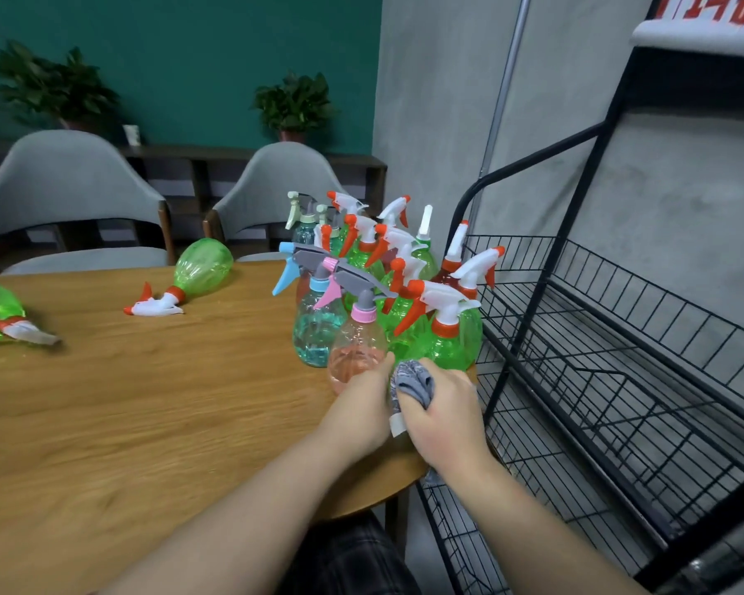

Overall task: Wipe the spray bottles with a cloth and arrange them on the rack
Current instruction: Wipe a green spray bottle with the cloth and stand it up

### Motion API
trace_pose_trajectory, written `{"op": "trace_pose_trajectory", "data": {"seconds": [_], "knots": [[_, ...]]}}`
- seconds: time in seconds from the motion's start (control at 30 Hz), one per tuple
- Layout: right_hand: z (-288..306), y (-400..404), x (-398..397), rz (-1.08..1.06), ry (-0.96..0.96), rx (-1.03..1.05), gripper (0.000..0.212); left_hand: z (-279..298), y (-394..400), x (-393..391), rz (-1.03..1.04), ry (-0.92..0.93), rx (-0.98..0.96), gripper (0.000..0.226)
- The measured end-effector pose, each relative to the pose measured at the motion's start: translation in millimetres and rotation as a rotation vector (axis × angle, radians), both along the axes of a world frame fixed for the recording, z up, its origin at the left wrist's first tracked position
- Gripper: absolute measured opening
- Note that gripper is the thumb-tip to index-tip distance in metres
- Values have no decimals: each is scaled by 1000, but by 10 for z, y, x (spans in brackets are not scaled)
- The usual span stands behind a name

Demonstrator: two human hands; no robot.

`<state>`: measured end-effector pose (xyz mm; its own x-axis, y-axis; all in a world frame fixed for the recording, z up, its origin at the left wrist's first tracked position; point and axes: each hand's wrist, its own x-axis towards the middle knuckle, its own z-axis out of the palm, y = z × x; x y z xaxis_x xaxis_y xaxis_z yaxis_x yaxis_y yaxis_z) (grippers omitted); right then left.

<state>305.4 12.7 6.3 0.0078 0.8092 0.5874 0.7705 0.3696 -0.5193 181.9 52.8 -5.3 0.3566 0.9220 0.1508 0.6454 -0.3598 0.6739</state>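
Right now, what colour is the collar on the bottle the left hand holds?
Pink, under a grey nozzle, on the pink spray bottle in the left hand; head view.

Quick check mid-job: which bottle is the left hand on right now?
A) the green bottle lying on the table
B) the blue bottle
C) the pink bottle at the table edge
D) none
C: the left hand grips the pink spray bottle, while the right hand holds the grey cloth.
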Motion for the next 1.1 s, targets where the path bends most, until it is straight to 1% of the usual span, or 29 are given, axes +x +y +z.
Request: {"op": "trace_pose_trajectory", "data": {"seconds": [0.07, 0.1, 0.2, 0.27, 0.37, 0.4, 0.47, 0.53, 0.57, 0.6, 0.63, 0.67, 0.7, 0.73, 0.8, 0.93, 1.03, 1.1], "knots": [[24, -11, -130, 35, 4, 30, 20, 40, -49, -150, -10, -110, 49, 35], [42, -19, -194, 58, 13, 31, 18, 71, -79, -219, -13, -157, 72, 32], [66, -26, -395, 132, 53, 11, 16, 137, -166, -433, 11, -236, 56, 42], [52, -16, -520, 174, 90, 11, 13, 116, -187, -569, 59, -248, 31, 39], [47, 12, -723, 207, 149, 5, 21, 101, -204, -807, 121, -287, 24, 36], [54, 30, -798, 228, 174, -4, 20, 99, -206, -892, 146, -292, 22, 34], [68, 85, -959, 283, 235, -1, 7, 92, -202, -1066, 189, -297, 34, 28], [58, 174, -1152, 343, 315, -34, 6, 80, -176, -1265, 226, -299, 41, 23], [45, 224, -1243, 361, 321, -50, 5, 73, -154, -1366, 248, -289, 35, 21], [6, 290, -1333, 366, 295, -49, 11, 65, -135, -1465, 272, -280, 32, 19], [-20, 340, -1427, 352, 234, -42, 22, 52, -111, -1564, 299, -264, 30, 19], [-57, 399, -1516, 316, 151, -16, 32, 31, -81, -1653, 321, -237, 35, 20], [-96, 453, -1611, 274, 69, 31, 38, 15, -55, -1735, 340, -205, 39, 22], [-141, 504, -1708, 246, 17, 73, 40, 5, -34, -1808, 360, -175, 45, 26], [-226, 593, -1904, 222, -24, 91, 42, -12, -7, -1952, 405, -122, 67, 31], [-419, 791, -2192, 265, -123, 39, 52, -85, 70, -2256, 458, -29, 104, 38], [-483, 869, -2292, 343, -176, -74, 72, -144, 123, -2470, 531, 23, 89, 38], [-472, 911, -2304, 367, -150, -161, 72, -169, 185, -2593, 566, 61, 93, 38]]}}
